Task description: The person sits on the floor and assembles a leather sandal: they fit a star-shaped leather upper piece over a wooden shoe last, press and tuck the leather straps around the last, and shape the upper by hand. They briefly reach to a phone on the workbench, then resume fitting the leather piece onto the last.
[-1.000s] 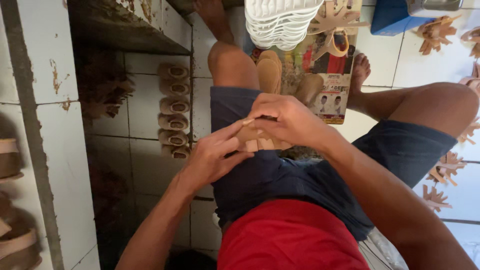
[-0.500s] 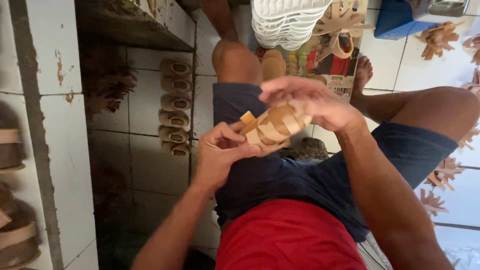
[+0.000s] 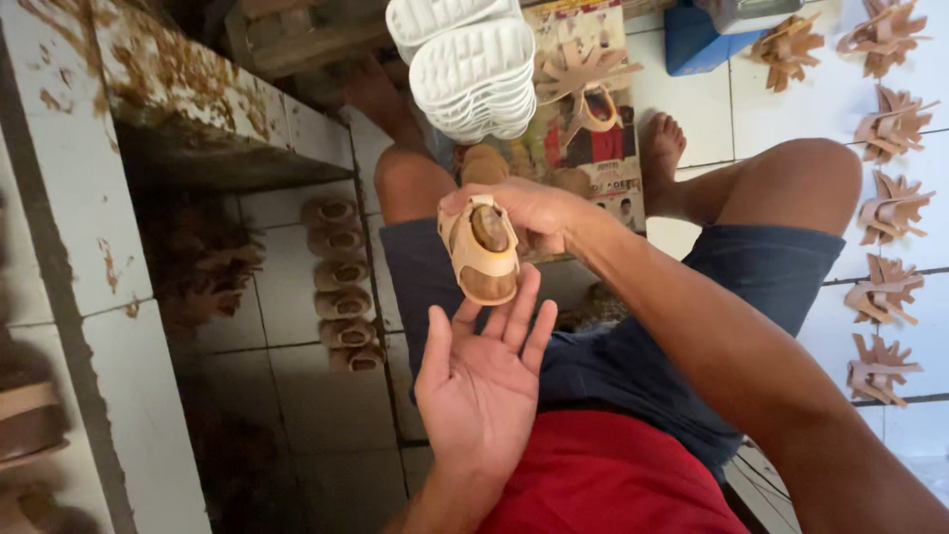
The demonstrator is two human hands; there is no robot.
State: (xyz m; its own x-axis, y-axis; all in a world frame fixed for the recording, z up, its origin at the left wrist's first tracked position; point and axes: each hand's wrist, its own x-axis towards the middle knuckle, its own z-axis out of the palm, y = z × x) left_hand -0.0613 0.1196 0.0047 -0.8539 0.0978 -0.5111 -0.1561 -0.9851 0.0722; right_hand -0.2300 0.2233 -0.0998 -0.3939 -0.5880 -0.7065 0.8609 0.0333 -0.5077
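My right hand (image 3: 539, 213) holds a small tan sandal upper on a brown wooden last (image 3: 481, 249), lifted above my lap with its strap side facing me. My left hand (image 3: 482, 381) is open just below it, palm up, fingertips close to the sandal's lower end without gripping it. I sit on the tiled floor in blue shorts and a red shirt, knees spread.
A stack of white soles (image 3: 473, 64) stands ahead, beside a printed sheet (image 3: 593, 129) with tan pieces on it. A row of finished sandals (image 3: 341, 287) lies on the floor at left under a tiled shelf (image 3: 198, 129). Cut tan uppers (image 3: 885, 208) lie along the right. A blue box (image 3: 702, 40) is beyond.
Both hands were working the sandal together over my lap. Now the right hand alone holds it, turned to show the strap side, and the left hand has let go and opened.
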